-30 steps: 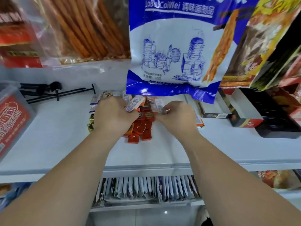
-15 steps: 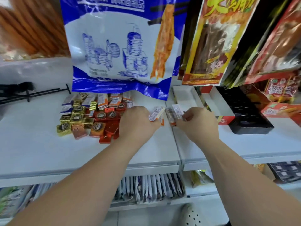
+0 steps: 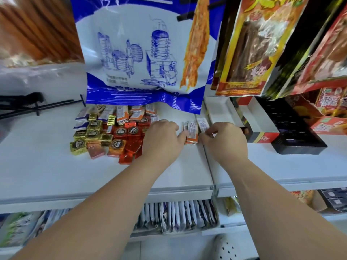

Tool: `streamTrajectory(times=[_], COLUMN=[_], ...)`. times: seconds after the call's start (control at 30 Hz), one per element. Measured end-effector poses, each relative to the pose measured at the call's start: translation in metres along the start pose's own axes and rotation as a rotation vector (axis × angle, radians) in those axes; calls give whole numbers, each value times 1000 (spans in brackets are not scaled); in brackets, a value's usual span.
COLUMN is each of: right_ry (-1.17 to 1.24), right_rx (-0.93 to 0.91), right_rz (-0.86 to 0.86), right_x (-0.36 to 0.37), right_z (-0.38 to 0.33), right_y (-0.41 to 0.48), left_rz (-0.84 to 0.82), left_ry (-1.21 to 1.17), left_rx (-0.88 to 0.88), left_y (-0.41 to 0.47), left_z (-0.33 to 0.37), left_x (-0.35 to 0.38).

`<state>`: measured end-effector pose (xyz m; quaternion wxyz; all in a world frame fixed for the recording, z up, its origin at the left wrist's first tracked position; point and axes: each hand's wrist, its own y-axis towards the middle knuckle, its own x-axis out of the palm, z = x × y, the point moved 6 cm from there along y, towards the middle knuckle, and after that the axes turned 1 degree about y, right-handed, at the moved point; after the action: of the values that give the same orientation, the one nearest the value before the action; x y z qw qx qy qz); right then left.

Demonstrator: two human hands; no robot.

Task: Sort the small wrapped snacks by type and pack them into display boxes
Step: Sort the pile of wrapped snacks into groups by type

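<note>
1. White shelf (image 3: 56,175) boards fill the head view, and large snack bags are hung above them, among them a blue-and-white bag (image 3: 140,53).
2. A heap of small wrapped snacks (image 3: 116,136) is spread on the shelf to the left of the hands. Gold squares (image 3: 90,132) are gathered at its left, red squares (image 3: 131,149) at its right, and longer orange-and-white pieces at the back.
3. A few orange-and-white packets (image 3: 191,132) are held between the two hands, just right of the heap and near the seam between two boards. Whether they rest on the shelf cannot be told.
4. The left hand (image 3: 161,139) is curled, and its thumb is pressed against the left side of the packets.
5. The right hand (image 3: 223,141) is curled too, and the rightmost packet is pinched by its fingertips.
6. An open display box (image 3: 259,121) with a white inside is set just right of the right hand, and a black tray (image 3: 296,132) lies beyond it.
7. Black rods (image 3: 28,106) are laid at the far left.
</note>
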<state>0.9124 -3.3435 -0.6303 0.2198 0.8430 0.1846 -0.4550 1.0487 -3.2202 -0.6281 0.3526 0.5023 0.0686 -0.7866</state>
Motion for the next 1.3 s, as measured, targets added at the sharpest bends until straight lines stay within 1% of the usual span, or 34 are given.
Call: streamTrajectory(times=[0.07,0.13,0.2,0.23,0.27,0.33,0.4,0.47,0.57,0.7,0.87,0.93,1.03,1.1,1.17,1.23,1.3], right_ry=[-40,-48,-14,13,40,75,77,94,97,-59,-104,-118,-132,-173,-176,-138,-54], right_rx=[-13,-27,-56,-78,-102,-129,-134,-124,-75,-87,-85,-101,-107,-140,-169,-182,-171], right_rz=[18,65,93,88,76,34,-20,-77,-124,-99,-92,-117,-132,-129,-117,-85,-42], right_x=[0,-2,-2,1,5,18,33,47,59,72,77,77,75,74,73,68,58], right_z=[-5,-14,-27,-35,-43,-60,-75,-88,-102,-120,-118,-115,-115,-115,-113,-109,-104], right_y=[2,2,0,-2,-4,-6,-7,-7,0,14,23,25,24,22,19,17,14], left_rz=[22,89,174,190,182,99,-5,-72,-63,-117,-162,-126,50,163,219,183,78], left_ry=[12,46,154,231,311,394,370,354,339,322,268,215,112,119,206,314,395], left_rx=[-16,6,29,26,14,-22,-36,-6,26,31,40,27,22,-15,-74,-172,-272], left_y=[0,-2,-6,-7,-8,-10,-16,-23,-28,-26,-29,-26,-18,-7,8,25,37], left_z=[-15,-30,-45,-54,-63,-83,-97,-103,-108,-123,-129,-128,-124,-125,-128,-132,-138], left_x=[-15,-35,-56,-63,-69,-72,-70,-66,-71,-74,-76,-78,-87,-92,-94,-92,-85])
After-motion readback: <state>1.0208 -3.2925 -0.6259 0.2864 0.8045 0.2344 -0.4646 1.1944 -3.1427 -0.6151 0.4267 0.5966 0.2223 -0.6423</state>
